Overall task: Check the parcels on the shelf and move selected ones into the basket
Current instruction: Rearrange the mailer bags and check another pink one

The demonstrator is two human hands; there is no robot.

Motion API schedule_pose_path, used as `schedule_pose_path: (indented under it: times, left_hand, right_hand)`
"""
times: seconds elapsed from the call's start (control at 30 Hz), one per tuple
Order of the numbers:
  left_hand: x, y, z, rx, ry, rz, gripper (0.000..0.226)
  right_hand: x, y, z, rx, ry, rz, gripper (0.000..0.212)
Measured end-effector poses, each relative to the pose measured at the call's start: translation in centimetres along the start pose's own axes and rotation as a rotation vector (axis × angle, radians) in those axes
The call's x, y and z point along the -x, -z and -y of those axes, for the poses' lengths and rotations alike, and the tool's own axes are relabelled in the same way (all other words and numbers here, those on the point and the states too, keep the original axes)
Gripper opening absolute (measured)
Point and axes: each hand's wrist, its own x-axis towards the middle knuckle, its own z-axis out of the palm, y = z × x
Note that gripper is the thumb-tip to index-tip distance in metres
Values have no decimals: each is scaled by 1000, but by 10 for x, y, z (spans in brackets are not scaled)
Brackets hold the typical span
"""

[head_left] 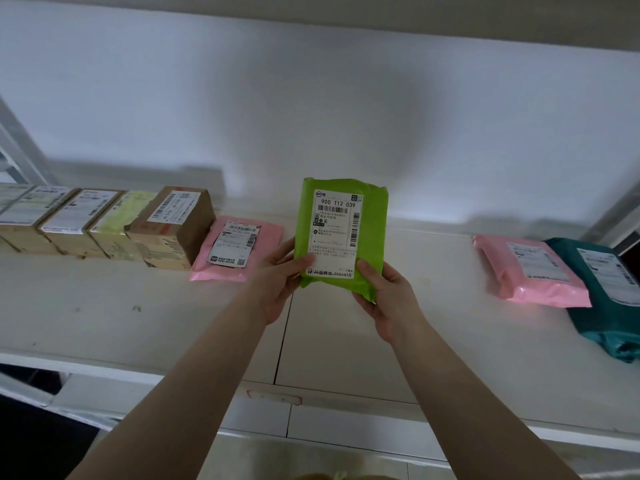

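White shelf (346, 341) carries, left to right: a row of cardboard boxes (104, 223) packed side by side, a pink mailer (239, 249) lying flat just beside the last box, then well apart at right a second pink mailer (530, 271) partly lying over a teal mailer (602, 296). Basket not in view. Both forearms reach up and forward. Left hand (282, 277) and right hand (384, 294) both grip the green parcel (343, 233) at its lower corners, thumbs on the front. Parcel held above the shelf centre, clear of it, upright; long axis vertical, slightly tilted, label facing camera, text right way up, "900 T12 039".
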Motion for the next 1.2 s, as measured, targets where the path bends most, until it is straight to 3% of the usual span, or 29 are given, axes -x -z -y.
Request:
schedule_pose_path:
  times: [0.27, 0.43, 0.53, 0.63, 0.73, 0.83, 1.2]
  left_hand:
    - [-12, 12, 1, -242, -66, -210, 49]
    - [-23, 19, 7, -668, -221, -357, 31]
    - [-36, 31, 12, -1123, -252, -441, 38]
    - [-43, 38, 16, -1400, -184, -513, 48]
    - [-47, 41, 21, -1471, -192, -536, 53]
    - [-49, 40, 22, -1467, -191, -525, 59]
    - [-53, 25, 22, -1373, -258, -553, 62]
  right_hand:
    - [-17, -20, -16, -21, -27, -102, 45]
    - [-36, -33, -33, 17, -73, -139, 47]
    - [-45, -38, -41, 88, -53, -151, 42]
    - [-58, -35, -49, 489, 72, -198, 34]
    - [-68, -33, -52, 988, 156, -228, 47]
    - [-76, -29, -52, 1137, 134, -271, 58]
    - [-73, -21, -46, 945, 117, -247, 63]
